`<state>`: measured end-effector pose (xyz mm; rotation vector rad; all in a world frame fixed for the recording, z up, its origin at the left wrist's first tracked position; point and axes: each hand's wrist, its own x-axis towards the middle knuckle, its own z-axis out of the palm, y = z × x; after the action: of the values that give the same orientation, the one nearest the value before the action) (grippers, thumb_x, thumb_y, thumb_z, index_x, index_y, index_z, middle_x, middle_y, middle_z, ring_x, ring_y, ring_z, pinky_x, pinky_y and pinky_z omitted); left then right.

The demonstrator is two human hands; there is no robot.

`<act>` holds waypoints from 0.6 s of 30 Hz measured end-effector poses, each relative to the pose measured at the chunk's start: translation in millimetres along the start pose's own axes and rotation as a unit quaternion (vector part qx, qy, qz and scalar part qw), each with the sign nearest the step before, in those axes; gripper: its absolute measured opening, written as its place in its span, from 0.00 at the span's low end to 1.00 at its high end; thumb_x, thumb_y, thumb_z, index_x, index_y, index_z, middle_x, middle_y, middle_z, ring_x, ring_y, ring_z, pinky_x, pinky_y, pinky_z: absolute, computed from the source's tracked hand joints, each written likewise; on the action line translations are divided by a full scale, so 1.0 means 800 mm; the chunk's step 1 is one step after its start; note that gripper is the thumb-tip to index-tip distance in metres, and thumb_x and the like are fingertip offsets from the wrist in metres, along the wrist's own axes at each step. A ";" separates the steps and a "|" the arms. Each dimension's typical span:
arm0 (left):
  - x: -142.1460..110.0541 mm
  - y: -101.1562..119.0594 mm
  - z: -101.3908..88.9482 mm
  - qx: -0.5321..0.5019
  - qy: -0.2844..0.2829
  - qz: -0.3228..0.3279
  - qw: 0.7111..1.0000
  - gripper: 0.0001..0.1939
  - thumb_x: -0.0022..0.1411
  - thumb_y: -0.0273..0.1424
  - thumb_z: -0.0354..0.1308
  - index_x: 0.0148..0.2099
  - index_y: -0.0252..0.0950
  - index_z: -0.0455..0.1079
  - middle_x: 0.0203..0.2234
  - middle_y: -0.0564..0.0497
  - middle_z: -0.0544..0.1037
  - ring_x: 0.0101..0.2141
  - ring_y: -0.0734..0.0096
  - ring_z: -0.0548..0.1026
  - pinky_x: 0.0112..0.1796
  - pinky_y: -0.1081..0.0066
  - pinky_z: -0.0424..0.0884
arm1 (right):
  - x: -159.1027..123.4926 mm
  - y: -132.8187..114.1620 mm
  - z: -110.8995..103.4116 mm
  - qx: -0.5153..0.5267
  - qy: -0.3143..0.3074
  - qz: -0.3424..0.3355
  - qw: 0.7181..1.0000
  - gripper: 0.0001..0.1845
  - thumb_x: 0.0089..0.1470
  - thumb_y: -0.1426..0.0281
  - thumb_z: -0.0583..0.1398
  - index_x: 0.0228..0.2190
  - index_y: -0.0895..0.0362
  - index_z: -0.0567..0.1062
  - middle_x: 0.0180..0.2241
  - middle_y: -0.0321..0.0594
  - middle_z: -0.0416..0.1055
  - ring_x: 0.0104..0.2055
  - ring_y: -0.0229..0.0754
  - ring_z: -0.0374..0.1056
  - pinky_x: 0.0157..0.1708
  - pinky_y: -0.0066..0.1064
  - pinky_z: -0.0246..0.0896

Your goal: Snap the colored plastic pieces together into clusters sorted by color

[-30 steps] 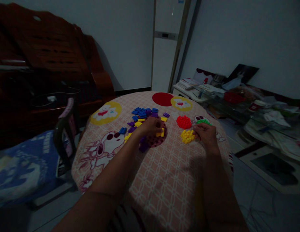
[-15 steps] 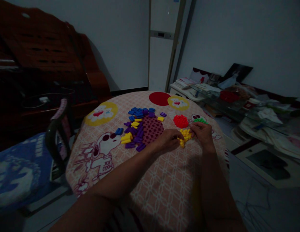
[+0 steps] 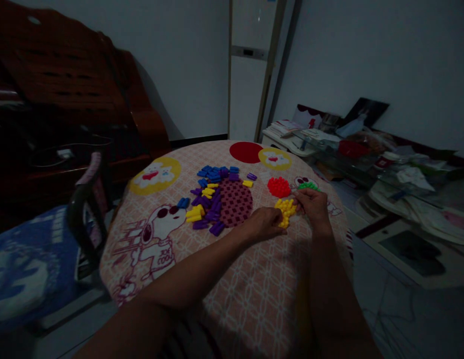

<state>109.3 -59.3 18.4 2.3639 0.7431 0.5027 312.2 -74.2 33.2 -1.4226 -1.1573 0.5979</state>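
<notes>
A pile of small yellow pieces [image 3: 286,211] lies on the patterned tablecloth between my hands. My left hand [image 3: 265,224] is at the pile's left edge, fingers bent and pressed together on the pieces; what they grip is hidden. Just beyond the pile on the right, my right hand [image 3: 313,203] pinches thumb against finger. Something small and pale seems to show at its tips, too dark to name. Small red pieces [image 3: 279,187] form a heap behind the yellow ones. Green pieces [image 3: 309,186] lie behind my right hand, partly covered by it.
Blue tubes [image 3: 213,173], purple tubes [image 3: 213,212] and yellow tubes [image 3: 195,213] are scattered left of centre on the round table [image 3: 250,284]. A chair [image 3: 82,209] stands at the left. Papers and bags crowd a glass-topped cabinet [image 3: 329,144] at the right.
My left hand has moved slightly down and its fingers have closed in at the near left edge of the yellow pile. My right hand stays almost in place, still pinching.
</notes>
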 end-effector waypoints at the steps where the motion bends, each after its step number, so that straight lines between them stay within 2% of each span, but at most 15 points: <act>1: 0.001 0.001 0.004 0.013 -0.002 0.002 1.000 0.10 0.59 0.37 0.62 0.37 0.34 0.72 0.30 0.50 0.77 0.28 0.72 0.71 0.29 0.72 0.62 | 0.001 0.001 0.000 -0.002 0.000 0.000 1.000 0.15 0.44 0.58 0.67 0.25 0.58 0.76 0.18 0.36 0.72 0.14 0.34 0.62 0.13 0.24 0.52; 5: 0.007 -0.001 0.013 0.033 0.019 0.010 0.999 0.06 0.61 0.30 0.55 0.37 0.34 0.72 0.31 0.49 0.78 0.28 0.71 0.71 0.31 0.71 0.63 | 0.002 0.005 0.000 -0.015 -0.003 -0.003 1.000 0.17 0.44 0.56 0.66 0.24 0.58 0.76 0.19 0.36 0.73 0.15 0.34 0.62 0.13 0.24 0.53; 12: 0.012 -0.010 0.019 0.015 0.072 -0.042 0.996 0.07 0.60 0.29 0.55 0.39 0.35 0.71 0.31 0.48 0.78 0.30 0.68 0.73 0.34 0.70 0.66 | 0.001 0.003 0.002 -0.013 0.003 0.001 1.000 0.15 0.43 0.58 0.67 0.24 0.58 0.77 0.18 0.36 0.73 0.15 0.34 0.62 0.14 0.24 0.53; 14: 0.012 -0.008 0.020 0.022 0.074 -0.055 0.995 0.08 0.60 0.33 0.57 0.40 0.35 0.70 0.32 0.47 0.78 0.32 0.67 0.74 0.34 0.69 0.67 | 0.003 0.005 -0.001 -0.022 0.031 0.017 0.999 0.14 0.43 0.59 0.66 0.23 0.57 0.76 0.18 0.35 0.72 0.14 0.35 0.62 0.13 0.25 0.54; 17: 0.011 -0.004 0.022 0.038 0.071 -0.085 0.993 0.14 0.58 0.39 0.61 0.42 0.36 0.69 0.35 0.46 0.78 0.34 0.63 0.76 0.34 0.68 0.67 | 0.009 0.018 -0.009 -0.068 0.123 0.045 0.989 0.13 0.43 0.59 0.63 0.23 0.57 0.76 0.17 0.35 0.71 0.15 0.38 0.63 0.15 0.27 0.56; 18: 0.012 -0.003 0.022 0.045 0.068 -0.096 0.992 0.16 0.57 0.41 0.62 0.43 0.36 0.69 0.35 0.45 0.79 0.35 0.62 0.76 0.34 0.68 0.68 | 0.011 0.024 -0.012 -0.091 0.133 0.043 0.986 0.13 0.44 0.59 0.62 0.23 0.57 0.75 0.17 0.35 0.71 0.17 0.39 0.65 0.16 0.28 0.58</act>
<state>124.7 -59.7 5.3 2.3254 1.0651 0.5618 329.7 -67.9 19.7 -1.6604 -0.9603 0.3536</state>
